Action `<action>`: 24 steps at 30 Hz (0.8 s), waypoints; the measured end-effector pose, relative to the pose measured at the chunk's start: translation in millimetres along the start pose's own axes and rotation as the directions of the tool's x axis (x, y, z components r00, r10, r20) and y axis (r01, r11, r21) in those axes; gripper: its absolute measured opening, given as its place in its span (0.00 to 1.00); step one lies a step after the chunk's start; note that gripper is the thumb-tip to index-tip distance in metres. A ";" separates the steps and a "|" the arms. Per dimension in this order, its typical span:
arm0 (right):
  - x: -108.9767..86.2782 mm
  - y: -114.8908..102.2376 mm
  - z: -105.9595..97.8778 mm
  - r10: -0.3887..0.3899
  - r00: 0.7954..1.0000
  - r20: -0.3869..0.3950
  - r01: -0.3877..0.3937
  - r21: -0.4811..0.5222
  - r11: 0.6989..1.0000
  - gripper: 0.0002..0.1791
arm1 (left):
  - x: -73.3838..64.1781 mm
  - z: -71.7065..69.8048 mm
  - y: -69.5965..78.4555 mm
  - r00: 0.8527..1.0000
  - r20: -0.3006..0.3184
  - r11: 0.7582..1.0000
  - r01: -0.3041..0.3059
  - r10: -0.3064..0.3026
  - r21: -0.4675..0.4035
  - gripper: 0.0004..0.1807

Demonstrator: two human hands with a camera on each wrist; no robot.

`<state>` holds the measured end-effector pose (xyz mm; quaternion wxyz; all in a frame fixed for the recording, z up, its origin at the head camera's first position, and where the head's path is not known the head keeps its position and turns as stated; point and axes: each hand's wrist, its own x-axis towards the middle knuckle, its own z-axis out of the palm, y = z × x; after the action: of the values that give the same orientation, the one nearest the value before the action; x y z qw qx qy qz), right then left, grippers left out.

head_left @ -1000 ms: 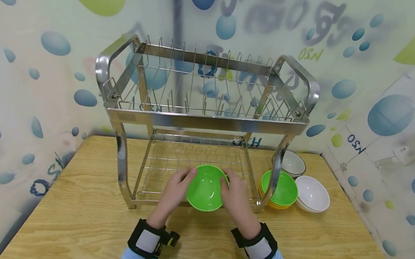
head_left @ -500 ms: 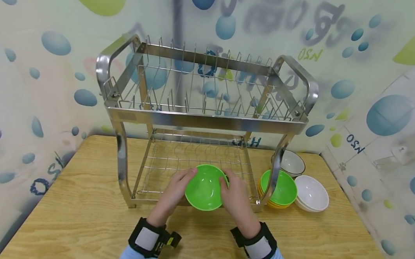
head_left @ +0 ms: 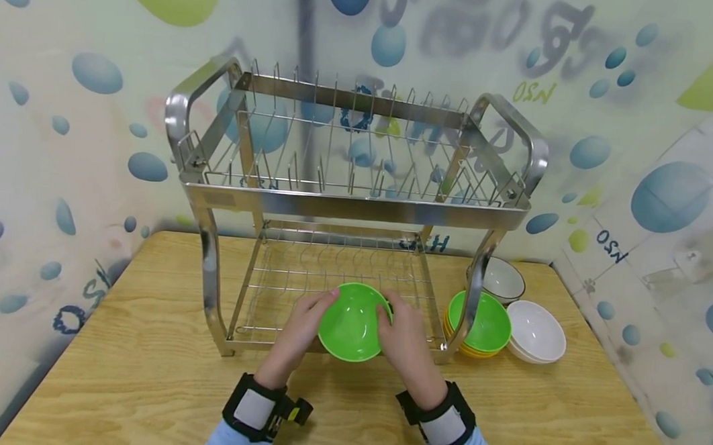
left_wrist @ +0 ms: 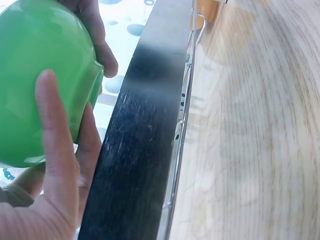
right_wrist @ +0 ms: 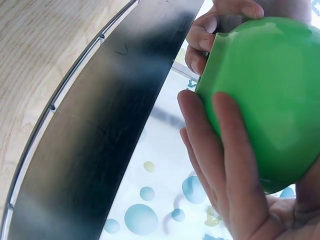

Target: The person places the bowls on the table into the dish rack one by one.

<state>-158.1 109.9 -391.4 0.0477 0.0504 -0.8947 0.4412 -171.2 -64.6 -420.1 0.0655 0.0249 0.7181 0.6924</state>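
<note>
A glossy green bowl is held between both hands in front of the dish rack's lower tier, its inside facing up toward the head camera. On its left side the left hand grips it, thumb at the rim and fingers beneath. Opposite, the right hand holds the right side the same way. In the left wrist view, fingers support the underside of the bowl. The right wrist view shows fingers against the bowl's outer wall and its foot ring.
A two-tier metal dish rack stands on the wooden table. Right of it are a green bowl stacked on yellow ones, white bowls, and a dark-rimmed white bowl. A patterned wall covering rises behind.
Both hands and the green bowl stay almost still, apart from a very slight shift of the bowl to the left early on. The rack and the other bowls stand as before.
</note>
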 end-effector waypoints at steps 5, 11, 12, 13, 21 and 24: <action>0.8 0.4 0.1 0.014 1.000 0.004 -0.015 0.009 1.000 0.17 | 0.5 0.2 0.5 1.000 -0.003 1.000 0.016 -0.016 -0.006 0.25; -0.3 1.8 -1.7 -0.003 0.999 -0.031 0.002 -0.046 0.999 0.17 | 0.7 0.2 -1.5 1.000 -0.012 1.000 0.026 -0.026 -0.011 0.25; -0.8 2.1 -2.4 -0.006 0.999 -0.044 0.004 -0.058 0.998 0.17 | 0.6 0.2 -1.8 1.000 -0.014 0.999 0.027 -0.028 -0.018 0.25; -1.4 2.6 -3.2 -0.007 0.998 -0.055 0.003 -0.066 0.998 0.18 | 0.4 0.1 -2.1 0.999 -0.017 0.999 0.030 -0.030 -0.024 0.25; -7.2 12.7 -12.6 0.005 0.993 -0.122 -0.015 -0.084 0.996 0.18 | -0.8 -3.8 -4.9 0.997 -0.065 0.999 0.048 -0.049 -0.022 0.32; -10.9 19.6 -17.3 0.037 0.993 -0.116 -0.044 -0.064 0.997 0.15 | -1.0 -4.5 -4.6 0.997 -0.065 0.999 0.043 -0.044 -0.020 0.32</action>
<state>-149.2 136.0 -397.7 0.0915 0.0052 -0.9056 0.4141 -170.5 -69.4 -424.5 0.0571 -0.0139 0.7139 0.6978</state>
